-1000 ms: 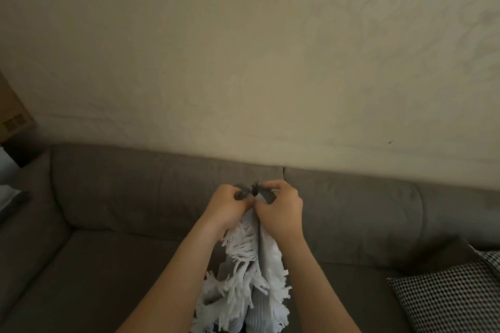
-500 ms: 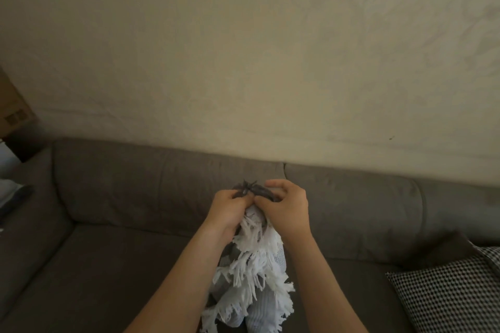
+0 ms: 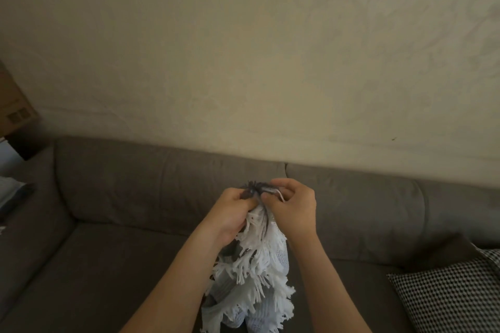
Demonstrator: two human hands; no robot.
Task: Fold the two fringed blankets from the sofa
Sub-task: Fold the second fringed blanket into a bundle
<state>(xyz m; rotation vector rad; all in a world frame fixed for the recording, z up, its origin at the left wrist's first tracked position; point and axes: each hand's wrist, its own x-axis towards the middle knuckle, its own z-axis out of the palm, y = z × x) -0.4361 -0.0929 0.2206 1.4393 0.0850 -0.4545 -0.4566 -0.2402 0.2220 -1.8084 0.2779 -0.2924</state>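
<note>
A white fringed blanket (image 3: pixel 257 273) hangs bunched in front of me over the grey sofa (image 3: pixel 130 265). My left hand (image 3: pixel 230 213) and my right hand (image 3: pixel 292 208) grip its top edge side by side, fingers curled round the cloth. Dark fringe threads (image 3: pixel 254 187) stick up between the two hands. White tassels spill down below my wrists. The blanket's lower part runs out of view at the bottom. A second blanket is not clearly visible.
A black-and-white checked cushion (image 3: pixel 449 297) lies on the sofa seat at the right. A cardboard box (image 3: pixel 13 105) and some pale items stand past the sofa's left arm. A cream wall rises behind the backrest.
Both hands have stayed together at the blanket's top, and my right hand's fingers have shifted along the edge. The white fringe has bunched and swung slightly to the right.
</note>
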